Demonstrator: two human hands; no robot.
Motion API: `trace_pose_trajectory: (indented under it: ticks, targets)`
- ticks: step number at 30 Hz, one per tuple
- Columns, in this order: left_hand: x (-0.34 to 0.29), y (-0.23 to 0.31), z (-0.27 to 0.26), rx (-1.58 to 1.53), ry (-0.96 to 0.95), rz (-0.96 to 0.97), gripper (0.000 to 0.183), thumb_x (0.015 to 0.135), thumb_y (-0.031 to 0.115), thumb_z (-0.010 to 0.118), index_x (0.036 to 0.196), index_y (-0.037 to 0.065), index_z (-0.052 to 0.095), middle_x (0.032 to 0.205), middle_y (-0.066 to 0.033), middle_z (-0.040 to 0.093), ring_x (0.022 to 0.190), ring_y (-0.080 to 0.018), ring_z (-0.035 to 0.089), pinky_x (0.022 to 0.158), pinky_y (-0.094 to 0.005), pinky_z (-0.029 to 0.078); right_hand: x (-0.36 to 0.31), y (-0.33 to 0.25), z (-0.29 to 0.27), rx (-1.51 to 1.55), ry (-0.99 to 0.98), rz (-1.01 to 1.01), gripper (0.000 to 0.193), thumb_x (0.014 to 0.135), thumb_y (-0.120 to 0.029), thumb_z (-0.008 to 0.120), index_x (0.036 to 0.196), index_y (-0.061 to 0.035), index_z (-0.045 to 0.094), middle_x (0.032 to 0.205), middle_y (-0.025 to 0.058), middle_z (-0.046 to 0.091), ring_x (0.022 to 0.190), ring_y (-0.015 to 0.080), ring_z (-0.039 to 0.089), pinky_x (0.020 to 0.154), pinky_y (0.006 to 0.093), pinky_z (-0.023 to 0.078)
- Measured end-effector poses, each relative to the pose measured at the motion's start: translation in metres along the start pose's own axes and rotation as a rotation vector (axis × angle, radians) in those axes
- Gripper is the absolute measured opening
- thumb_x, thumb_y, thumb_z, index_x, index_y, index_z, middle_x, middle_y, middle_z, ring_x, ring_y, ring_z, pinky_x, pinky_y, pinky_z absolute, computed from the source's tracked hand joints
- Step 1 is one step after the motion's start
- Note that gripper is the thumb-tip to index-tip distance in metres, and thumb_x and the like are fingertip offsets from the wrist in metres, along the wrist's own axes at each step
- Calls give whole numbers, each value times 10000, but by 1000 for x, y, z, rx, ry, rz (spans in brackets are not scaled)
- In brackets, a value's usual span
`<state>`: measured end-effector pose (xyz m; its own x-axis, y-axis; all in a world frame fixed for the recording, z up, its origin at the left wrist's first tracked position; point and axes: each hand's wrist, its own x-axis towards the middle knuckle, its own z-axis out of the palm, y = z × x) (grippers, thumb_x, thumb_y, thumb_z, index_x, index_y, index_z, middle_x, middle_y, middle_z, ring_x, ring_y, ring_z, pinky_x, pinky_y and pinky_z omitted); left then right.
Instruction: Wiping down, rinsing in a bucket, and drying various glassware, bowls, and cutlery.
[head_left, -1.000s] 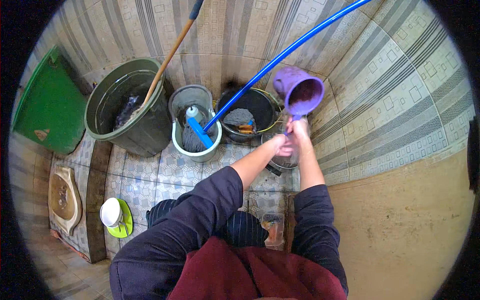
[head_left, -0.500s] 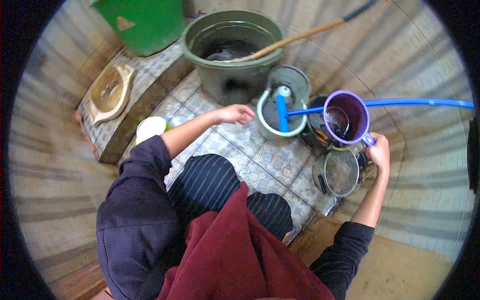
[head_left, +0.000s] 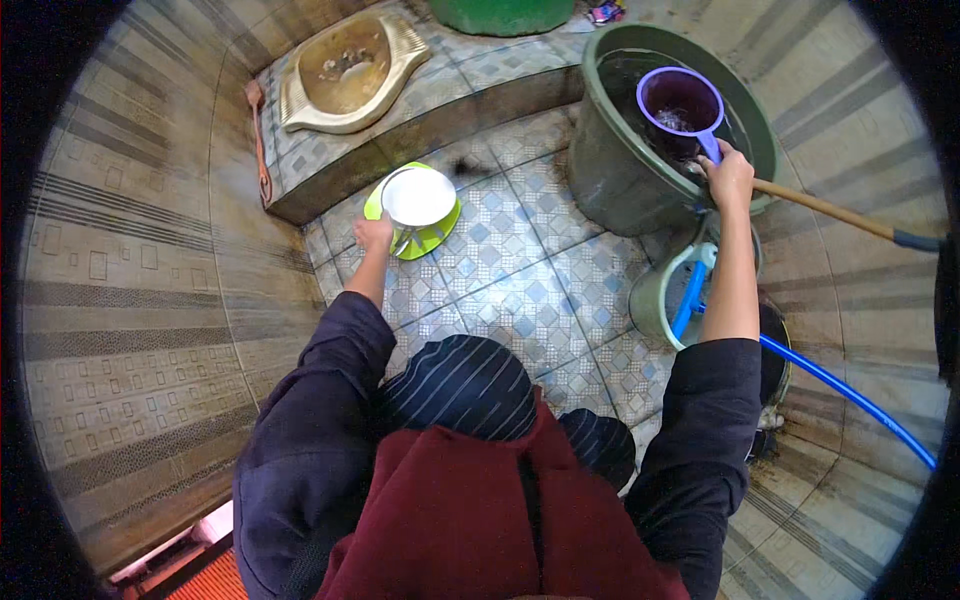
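The right hand (head_left: 730,175) holds the purple scoop (head_left: 682,102) closed in its grip, dipped into the green tub (head_left: 600,170) far right – filling looks underway. The left hand (head_left: 374,234) grips the plate (head_left: 418,197) rim on the floor – rinsing looks left.

Patterned tile floor (head_left: 520,280), green tub (head_left: 610,170), pale bucket (head_left: 655,300), green plate (head_left: 425,240)

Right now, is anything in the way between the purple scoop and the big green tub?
Nothing visible is. The right hand holds the purple scoop by its handle, right over the open top of the big green tub. The wooden stick leans on the tub's rim, off to the side of the scoop.
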<state>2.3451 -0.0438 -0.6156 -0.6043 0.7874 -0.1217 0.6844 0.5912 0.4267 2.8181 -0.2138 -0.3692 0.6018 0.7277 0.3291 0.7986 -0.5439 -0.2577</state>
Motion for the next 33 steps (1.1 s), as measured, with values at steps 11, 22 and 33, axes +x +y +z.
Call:
trace_pose_trajectory:
  ticks: [11, 22, 33]
  targets:
    - [26, -8, 1, 117, -229, 252, 414, 642, 181, 597, 989, -12, 483, 883, -230, 572, 865, -340, 560, 727, -386, 460, -68, -156, 71, 116, 474, -480, 313, 617, -116, 574, 926, -162, 562, 1000, 37, 508, 933, 214, 463, 776, 373, 309]
    - [48, -18, -58, -588, -521, 108, 271, 787, 73, 479, 1014, -12, 357, 749, -147, 565, 508, -206, 583, 414, -285, 512, -198, -270, 300, 622, -923, 167, 364, 714, -235, 538, 978, 15, 521, 1024, 209, 530, 937, 369, 510, 788, 424, 411]
    - [16, -33, -129, -913, -526, -8, 260, 798, 49, 431, 988, 26, 255, 879, -182, 484, 617, -273, 586, 434, -330, 537, -248, -375, 289, 174, -997, 361, 805, 592, -551, 632, 1130, -46, 313, 1055, 143, 470, 908, 265, 526, 686, 418, 447]
